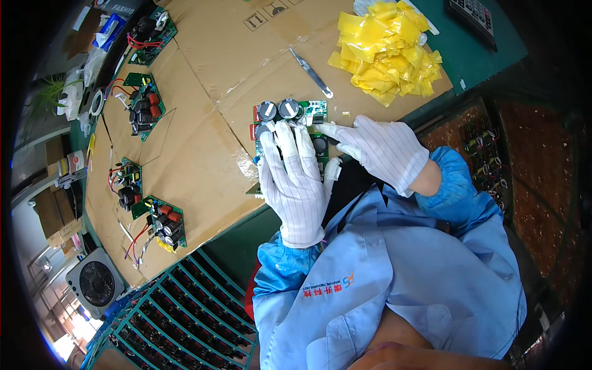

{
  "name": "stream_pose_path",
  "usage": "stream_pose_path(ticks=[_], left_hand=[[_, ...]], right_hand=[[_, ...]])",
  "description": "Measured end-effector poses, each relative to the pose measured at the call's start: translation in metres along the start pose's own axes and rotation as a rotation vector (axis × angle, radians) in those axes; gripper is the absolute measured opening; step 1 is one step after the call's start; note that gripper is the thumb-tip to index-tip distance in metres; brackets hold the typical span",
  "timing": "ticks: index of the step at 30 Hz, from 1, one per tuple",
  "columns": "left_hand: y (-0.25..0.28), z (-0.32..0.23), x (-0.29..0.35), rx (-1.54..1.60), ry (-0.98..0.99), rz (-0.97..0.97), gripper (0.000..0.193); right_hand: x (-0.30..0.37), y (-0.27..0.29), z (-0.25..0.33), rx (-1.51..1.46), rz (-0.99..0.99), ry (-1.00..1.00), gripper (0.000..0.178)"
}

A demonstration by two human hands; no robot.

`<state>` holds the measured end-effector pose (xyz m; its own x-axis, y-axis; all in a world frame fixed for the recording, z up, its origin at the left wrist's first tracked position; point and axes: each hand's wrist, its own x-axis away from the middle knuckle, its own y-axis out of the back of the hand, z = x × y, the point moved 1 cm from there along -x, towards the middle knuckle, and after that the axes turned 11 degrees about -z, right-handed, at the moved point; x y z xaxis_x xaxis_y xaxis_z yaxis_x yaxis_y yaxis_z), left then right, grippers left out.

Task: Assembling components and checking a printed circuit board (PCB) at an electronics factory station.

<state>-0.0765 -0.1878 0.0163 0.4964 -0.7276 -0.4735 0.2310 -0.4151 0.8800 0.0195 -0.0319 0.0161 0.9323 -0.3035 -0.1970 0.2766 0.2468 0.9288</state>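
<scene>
A green circuit board (pixel 316 106) with round black capacitors and red parts lies on the cardboard in front of me. My left hand (pixel 293 185), in a white striped glove, rests flat over its middle with fingers stretched out and thumb apart. From the right, my right hand (pixel 385 151) in a matching glove reaches to the board's right edge. Its index finger touches a dark part there, and its thumb stands apart below. Both hands cover much of the board's lower half. Metal tweezers (pixel 311 74) lie just beyond the board.
Yellow film pieces (pixel 388 52) are heaped at the far right, near a remote control (pixel 473 18). Several more circuit boards, among them one board (pixel 145 108), line the left side of the cardboard (pixel 203 135). A fan (pixel 95 283) and green racks (pixel 185 314) stand lower left.
</scene>
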Motion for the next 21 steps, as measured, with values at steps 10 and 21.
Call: stream_pose_path(ticks=[10,21], left_hand=[[-0.007,-0.003,0.003,0.087,0.056,-0.081,0.077],[-0.01,-0.005,0.006,0.137,0.028,-0.169,0.075]], right_hand=[[-0.001,-0.009,-0.003,0.067,0.009,0.015,0.05],[-0.009,-0.013,-0.011,0.113,-0.133,0.213,0.054]])
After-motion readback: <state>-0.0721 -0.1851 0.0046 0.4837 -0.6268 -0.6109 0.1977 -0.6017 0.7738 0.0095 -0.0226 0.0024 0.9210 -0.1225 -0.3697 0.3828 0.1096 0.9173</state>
